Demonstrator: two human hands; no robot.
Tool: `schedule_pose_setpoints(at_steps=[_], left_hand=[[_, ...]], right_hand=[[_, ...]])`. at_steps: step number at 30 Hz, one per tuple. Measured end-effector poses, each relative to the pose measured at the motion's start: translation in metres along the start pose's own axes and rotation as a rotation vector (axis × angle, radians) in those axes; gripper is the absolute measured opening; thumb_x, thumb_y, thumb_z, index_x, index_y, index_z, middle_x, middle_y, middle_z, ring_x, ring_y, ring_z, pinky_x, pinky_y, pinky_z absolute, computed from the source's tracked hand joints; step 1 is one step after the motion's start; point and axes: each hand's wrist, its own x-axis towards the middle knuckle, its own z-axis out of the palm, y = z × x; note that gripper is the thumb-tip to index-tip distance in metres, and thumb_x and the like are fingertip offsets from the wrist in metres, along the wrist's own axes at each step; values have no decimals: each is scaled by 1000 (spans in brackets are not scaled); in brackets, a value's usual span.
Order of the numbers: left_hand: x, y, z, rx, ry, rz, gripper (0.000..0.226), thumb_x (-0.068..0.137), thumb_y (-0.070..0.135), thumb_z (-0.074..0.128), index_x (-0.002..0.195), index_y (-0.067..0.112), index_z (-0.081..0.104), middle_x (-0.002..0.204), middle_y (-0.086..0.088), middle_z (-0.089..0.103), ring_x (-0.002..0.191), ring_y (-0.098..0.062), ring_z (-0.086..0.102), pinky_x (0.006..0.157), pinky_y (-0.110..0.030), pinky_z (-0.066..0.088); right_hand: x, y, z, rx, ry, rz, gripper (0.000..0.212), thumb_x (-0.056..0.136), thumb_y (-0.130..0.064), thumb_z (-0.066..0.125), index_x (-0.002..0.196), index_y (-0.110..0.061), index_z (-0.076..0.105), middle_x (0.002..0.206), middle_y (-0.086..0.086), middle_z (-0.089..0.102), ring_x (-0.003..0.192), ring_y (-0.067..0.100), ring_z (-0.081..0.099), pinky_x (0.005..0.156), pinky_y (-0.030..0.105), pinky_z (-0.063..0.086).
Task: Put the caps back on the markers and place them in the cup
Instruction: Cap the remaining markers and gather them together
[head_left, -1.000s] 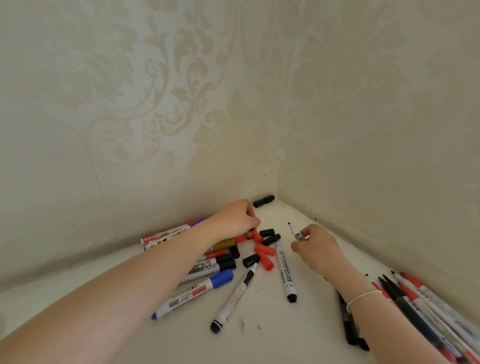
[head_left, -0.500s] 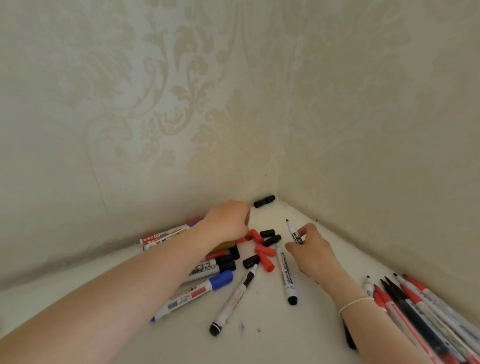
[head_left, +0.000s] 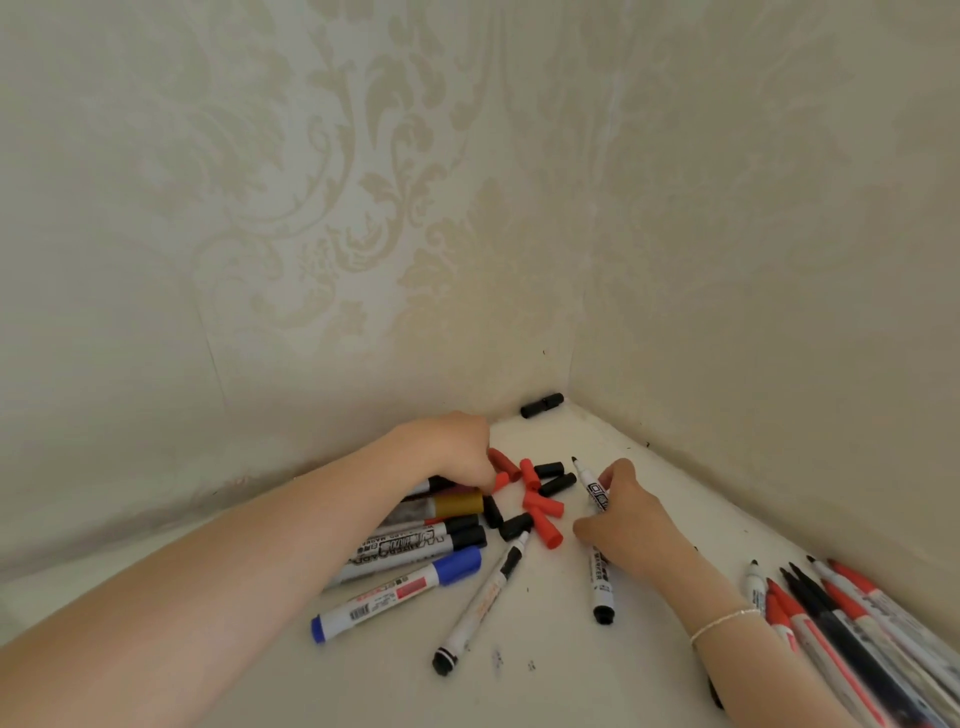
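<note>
The right hand (head_left: 631, 525) pinches an uncapped black marker (head_left: 592, 483) near its tip end, the bare nib pointing toward 11 o'clock, straight at the heap of loose caps. The nearest match, a black cap (head_left: 557, 484), lies just beside that nib at about 9 o'clock from it, its long axis tilted 2-to-8 o'clock; a second black cap (head_left: 548, 469) sits just above. So the right hand is the closer one to a fitting cap, yet it is occupied.

The left hand (head_left: 452, 447) reaches in from 8 o'clock, knuckles up, fingers curled down among the red caps (head_left: 540, 512); it seems to be closing on 1, though what it holds, if anything, is hidden under the hand. Its forearm crosses above the capped markers (head_left: 415, 545).

No cup is in view. More open markers (head_left: 831, 613) lie at 4 o'clock.
</note>
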Motion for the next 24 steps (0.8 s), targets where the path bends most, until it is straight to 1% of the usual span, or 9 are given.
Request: schedule_pose_setpoints(at_steps=[2,4,6,9,11,15,18,21,24], left_hand=[[0,5,2,16,-22,22,19,84,29,66,80,11,63,73,-1,53,65,-14,48,58,-26,38],[1,9,6,30,-25,54,24,83,32,69,94,10,67,89,-3,63,76,-16,55,64,-27,43],[0,11,7,33,13,103,28,83,34,70,98,11,66,98,-4,65,82,-17,58,67,-28,46],[-4,13,3,46,47,157,25,85,37,69,86,13,61,79,-1,58,67,-14,49,60,-26,39],[-7,17,1,149,12,132,32,85,42,68,77,12,58,69,0,52,61,-13,45,57,-25,37],[-10,28,5,261,-31,84,37,84,42,69,75,13,47,68,2,47,60,-12,44,61,-27,41],[-8,31,7,199,-50,96,33,84,35,70,72,14,48,69,1,46,59,-12,42,56,-24,37],[-5,29,9,24,-36,151,26,85,34,69,86,9,62,77,-2,56,67,-14,49,61,-25,39],[-5,24,7,-230,45,242,20,86,36,68,95,18,63,86,5,61,72,-9,52,62,-24,40]], right_hand=[[0,-1,0,-2,7,5,32,87,-13,58,105,-14,31,80,2,47,64,14,45,52,25,36],[0,-1,-1,4,8,8,31,87,-13,57,105,-14,32,80,2,48,64,14,46,53,26,37],[0,-1,-1,8,5,6,31,88,-13,57,106,-14,32,79,2,47,63,13,46,51,25,37],[0,0,-2,9,12,2,30,88,-14,56,106,-15,32,80,2,48,63,14,46,53,26,37],[1,0,-3,18,12,0,30,89,-16,57,107,-14,32,81,2,48,64,14,46,52,26,37],[1,-3,-3,25,18,-4,31,90,-18,57,107,-15,32,81,2,49,64,13,47,51,24,38],[-1,-4,-4,47,23,-13,31,90,-19,57,107,-15,33,81,3,50,65,14,47,52,25,38],[-3,-2,-5,91,44,-48,26,91,-18,54,108,-14,35,78,3,49,62,14,44,50,25,34],[-5,-1,-7,176,81,-92,20,93,-16,49,110,-17,38,79,5,53,61,14,45,50,25,35]])
